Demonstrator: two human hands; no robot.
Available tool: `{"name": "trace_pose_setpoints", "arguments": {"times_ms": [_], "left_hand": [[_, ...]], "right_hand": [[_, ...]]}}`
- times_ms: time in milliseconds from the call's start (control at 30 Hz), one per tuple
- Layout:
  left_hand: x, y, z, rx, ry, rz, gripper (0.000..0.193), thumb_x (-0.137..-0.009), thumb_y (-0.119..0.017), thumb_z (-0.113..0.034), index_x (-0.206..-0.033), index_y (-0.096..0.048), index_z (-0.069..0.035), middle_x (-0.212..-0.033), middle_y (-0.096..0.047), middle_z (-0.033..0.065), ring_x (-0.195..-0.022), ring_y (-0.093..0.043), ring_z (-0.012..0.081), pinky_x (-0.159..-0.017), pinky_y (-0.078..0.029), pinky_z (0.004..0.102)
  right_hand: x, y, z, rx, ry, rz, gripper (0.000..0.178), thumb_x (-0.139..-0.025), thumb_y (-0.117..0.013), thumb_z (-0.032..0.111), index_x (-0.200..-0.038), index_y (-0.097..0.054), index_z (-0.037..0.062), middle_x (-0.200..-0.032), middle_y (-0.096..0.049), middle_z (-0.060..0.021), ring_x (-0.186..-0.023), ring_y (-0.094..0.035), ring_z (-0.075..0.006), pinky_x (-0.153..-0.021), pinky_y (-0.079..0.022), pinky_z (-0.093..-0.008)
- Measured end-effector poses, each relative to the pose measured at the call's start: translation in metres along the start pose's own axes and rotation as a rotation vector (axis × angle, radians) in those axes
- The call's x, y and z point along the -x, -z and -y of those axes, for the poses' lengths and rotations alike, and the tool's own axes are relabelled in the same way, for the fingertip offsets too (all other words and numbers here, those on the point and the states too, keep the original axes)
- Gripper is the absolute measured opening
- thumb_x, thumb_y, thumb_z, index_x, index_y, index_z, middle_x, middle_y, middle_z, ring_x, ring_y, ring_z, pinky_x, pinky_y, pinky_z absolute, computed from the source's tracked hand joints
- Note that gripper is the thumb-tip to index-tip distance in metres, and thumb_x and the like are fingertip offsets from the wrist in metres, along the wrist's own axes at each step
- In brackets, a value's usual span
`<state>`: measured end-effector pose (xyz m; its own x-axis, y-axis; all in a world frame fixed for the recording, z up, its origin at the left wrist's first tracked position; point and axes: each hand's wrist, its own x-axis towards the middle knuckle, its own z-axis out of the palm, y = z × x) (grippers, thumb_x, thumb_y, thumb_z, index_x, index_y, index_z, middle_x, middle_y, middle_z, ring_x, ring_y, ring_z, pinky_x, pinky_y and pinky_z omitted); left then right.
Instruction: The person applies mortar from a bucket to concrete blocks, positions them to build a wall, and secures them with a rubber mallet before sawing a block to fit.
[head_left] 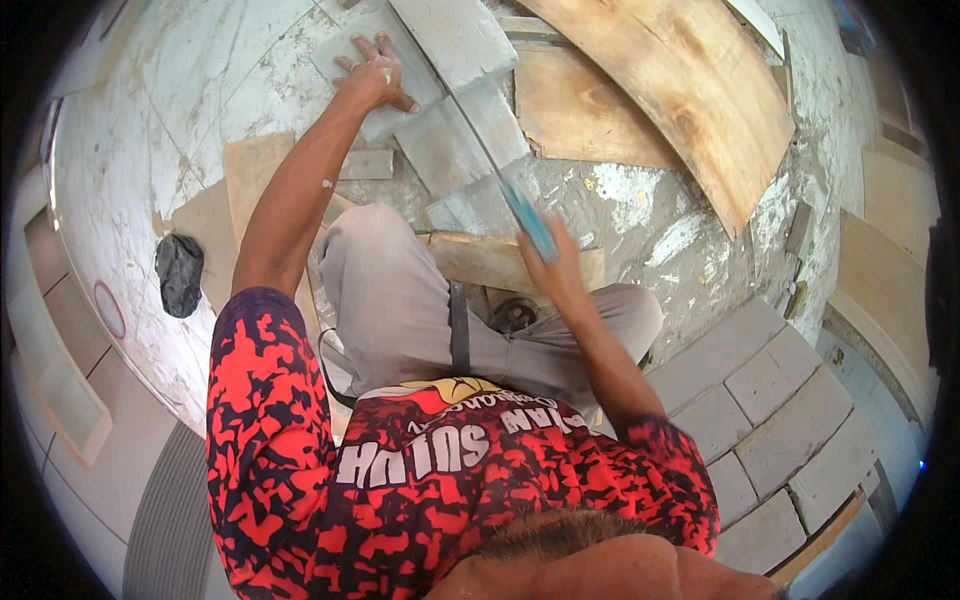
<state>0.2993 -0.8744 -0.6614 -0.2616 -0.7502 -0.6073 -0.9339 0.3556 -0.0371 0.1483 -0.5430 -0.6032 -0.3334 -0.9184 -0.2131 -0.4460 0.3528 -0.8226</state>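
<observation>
My left hand [372, 78] is stretched out at the upper left, fingers spread, lying flat on a pale grey block [418, 68]. My right hand [556, 262], slightly blurred, is closed around the teal handle [530, 222] of a hand saw. From there the long thin saw blade [462, 108] runs up and to the left, along the edge between the block under my left hand and another grey block [455, 38]. How deep the blade sits cannot be made out. More grey slabs [442, 150] lie below it, in front of my knees.
Curved wooden boards [690, 90] lie at the upper right, with a smaller plywood piece [590, 115] beside them. Rows of grey blocks [790, 410] stand at the lower right. A black plastic bag [180, 275] lies at the left. A wood offcut [480, 262] sits between my legs.
</observation>
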Motion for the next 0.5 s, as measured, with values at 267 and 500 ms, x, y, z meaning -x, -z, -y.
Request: {"name": "trace_pose_setpoints", "arguments": {"times_ms": [267,500], "left_hand": [[0.015,0.012,0.007,0.111,-0.001,0.013,0.135,-0.056,-0.086,-0.047,-0.146,0.002,0.0,-0.147,0.006,0.035,-0.126,-0.01,0.0665,-0.095,-0.031,0.0709],[0.012,0.0,0.011,0.117,0.002,-0.013,0.137,-0.055,-0.085,-0.051,-0.146,0.006,-0.002,-0.145,0.007,0.0382,-0.125,-0.012,0.0671,-0.094,-0.028,0.0729]], "right_hand": [[0.042,0.023,-0.009,0.014,0.085,-0.018,0.03,-0.083,-0.062,0.011,-0.112,-0.054,0.0056,-0.086,-0.063,-0.0221,-0.085,-0.063,-0.0395,-0.072,-0.049,-0.0426],[-0.035,-0.003,0.002,0.045,-0.138,0.148,0.036,-0.084,-0.065,0.015,-0.116,-0.053,0.0042,-0.095,-0.065,-0.013,-0.083,-0.064,-0.0255,-0.074,-0.049,-0.0339]]}}
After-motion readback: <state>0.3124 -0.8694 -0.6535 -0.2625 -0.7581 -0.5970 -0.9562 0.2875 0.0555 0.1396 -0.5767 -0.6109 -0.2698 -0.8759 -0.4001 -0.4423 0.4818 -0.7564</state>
